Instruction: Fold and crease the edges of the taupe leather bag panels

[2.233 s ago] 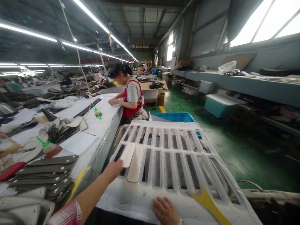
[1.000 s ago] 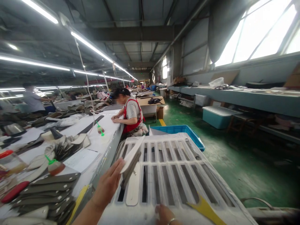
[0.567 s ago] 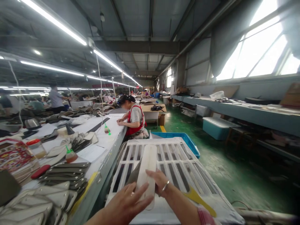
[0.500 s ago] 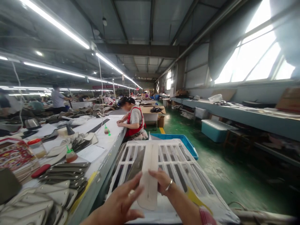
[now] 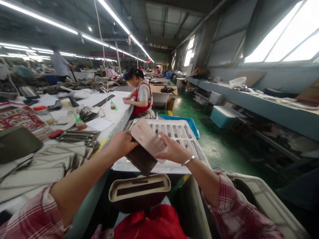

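1. The left hand is gripping the near end of a beige strip piece together with a dark brown piece beneath it, fingers closed around both
2. The right hand is pressing on the far side of the same beige strip piece, fingers closed on its edge, a bracelet showing at the wrist
3. Both pieces are being held in the air, tilted, above the near edge of the white slotted rack
4. Just below the hands, a beige-rimmed mould with a dark slot is resting in front of the person's red apron
5. To the left, the long worktable is carrying stacks of grey strips and a small glue bottle with a green tip
6. Behind the rack, a blue crate is standing on the green floor
7. Further along the table, a co-worker in a red apron is sitting with both hands on the tabletop
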A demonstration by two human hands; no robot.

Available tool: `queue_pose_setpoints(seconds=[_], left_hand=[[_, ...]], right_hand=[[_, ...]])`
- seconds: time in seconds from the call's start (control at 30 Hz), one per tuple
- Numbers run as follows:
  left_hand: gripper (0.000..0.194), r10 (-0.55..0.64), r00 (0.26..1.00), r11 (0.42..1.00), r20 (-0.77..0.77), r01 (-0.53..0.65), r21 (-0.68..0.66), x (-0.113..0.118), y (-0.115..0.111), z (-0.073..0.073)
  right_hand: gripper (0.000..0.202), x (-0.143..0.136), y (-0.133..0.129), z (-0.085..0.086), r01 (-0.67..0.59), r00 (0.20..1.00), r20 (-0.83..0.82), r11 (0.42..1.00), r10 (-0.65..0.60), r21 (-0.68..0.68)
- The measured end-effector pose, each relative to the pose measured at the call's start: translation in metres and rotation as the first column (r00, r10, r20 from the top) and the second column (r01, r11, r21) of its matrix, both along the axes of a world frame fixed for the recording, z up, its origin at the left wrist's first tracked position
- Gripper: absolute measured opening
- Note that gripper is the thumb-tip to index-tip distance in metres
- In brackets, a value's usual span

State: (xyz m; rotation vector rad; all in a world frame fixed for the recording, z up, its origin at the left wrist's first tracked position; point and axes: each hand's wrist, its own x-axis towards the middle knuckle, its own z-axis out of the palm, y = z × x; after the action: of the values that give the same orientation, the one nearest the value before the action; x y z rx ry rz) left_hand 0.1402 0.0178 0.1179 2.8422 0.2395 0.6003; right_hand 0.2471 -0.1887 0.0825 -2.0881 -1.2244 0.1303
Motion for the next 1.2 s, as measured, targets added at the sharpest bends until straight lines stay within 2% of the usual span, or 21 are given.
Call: queue_pose_setpoints(seconds=[0.07, 0.17, 0.33, 0.43, 0.6, 0.73, 0.83, 0.9, 0.97, 1.07, 1.13, 1.2], left_hand=[[0.032, 0.016, 0.996, 0.994, -0.089, -0.006, 0.105, -0.012, -0.012, -0.005], [0.028, 0.025, 0.994, 0.994, -0.103, -0.013, 0.112, -0.03, -0.022, -0.013], [0.038, -0.15, 0.964, 0.984, -0.218, 0.168, 0.066, -0.057, -0.01, -0.029], [0.043, -0.168, 0.933, 0.984, -0.319, 0.177, -0.003, -0.071, 0.004, -0.04], [0.022, -0.152, 0.894, 0.988, -0.422, 0.125, -0.092, -0.086, 0.01, -0.055], [0.02, -0.159, 0.89, 0.987, -0.427, 0.145, -0.066, -0.096, 0.002, -0.051], [0.019, -0.181, 0.88, 0.983, -0.438, 0.174, -0.057, -0.101, -0.001, -0.044], [0.018, -0.19, 0.877, 0.981, -0.441, 0.185, -0.055, -0.1, -0.001, -0.045], [0.018, -0.179, 0.868, 0.983, -0.463, 0.174, -0.053, -0.097, -0.001, -0.054], [0.018, -0.168, 0.842, 0.986, -0.513, 0.147, -0.081, -0.09, 0.003, -0.076], [0.017, -0.196, 0.841, 0.979, -0.505, 0.136, -0.154, -0.088, 0.01, -0.09], [0.02, -0.215, 0.881, 0.959, -0.422, 0.11, -0.26, -0.09, 0.023, -0.099]], right_hand=[[0.112, -0.018, -0.003, -0.012, 0.02, 0.989, 0.15, 0.999, -0.015, -0.038], [0.108, -0.037, -0.003, -0.032, 0.064, 0.97, 0.238, 0.996, -0.049, -0.056], [0.097, -0.042, -0.001, -0.055, 0.028, 0.952, 0.304, 0.999, -0.018, -0.029], [0.097, -0.041, -0.003, -0.061, 0.011, 0.958, 0.288, 0.998, 0.005, -0.055], [0.097, -0.039, -0.007, -0.06, -0.039, 0.949, 0.307, 0.995, 0.065, -0.09], [0.097, -0.037, -0.006, -0.061, -0.057, 0.942, 0.326, 0.995, 0.08, -0.08], [0.096, -0.038, -0.003, -0.067, -0.079, 0.942, 0.32, 0.994, 0.099, -0.074], [0.096, -0.039, -0.001, -0.072, -0.09, 0.939, 0.325, 0.993, 0.112, -0.081], [0.096, -0.039, 0.0, -0.076, -0.097, 0.93, 0.344, 0.99, 0.129, -0.106], [0.092, -0.036, -0.006, -0.078, -0.111, 0.889, 0.415, 0.971, 0.191, -0.21], [0.087, -0.033, -0.012, -0.078, -0.102, 0.842, 0.483, 0.95, 0.241, -0.296], [0.084, -0.032, -0.015, -0.077, -0.085, 0.796, 0.538, 0.931, 0.278, -0.355]])
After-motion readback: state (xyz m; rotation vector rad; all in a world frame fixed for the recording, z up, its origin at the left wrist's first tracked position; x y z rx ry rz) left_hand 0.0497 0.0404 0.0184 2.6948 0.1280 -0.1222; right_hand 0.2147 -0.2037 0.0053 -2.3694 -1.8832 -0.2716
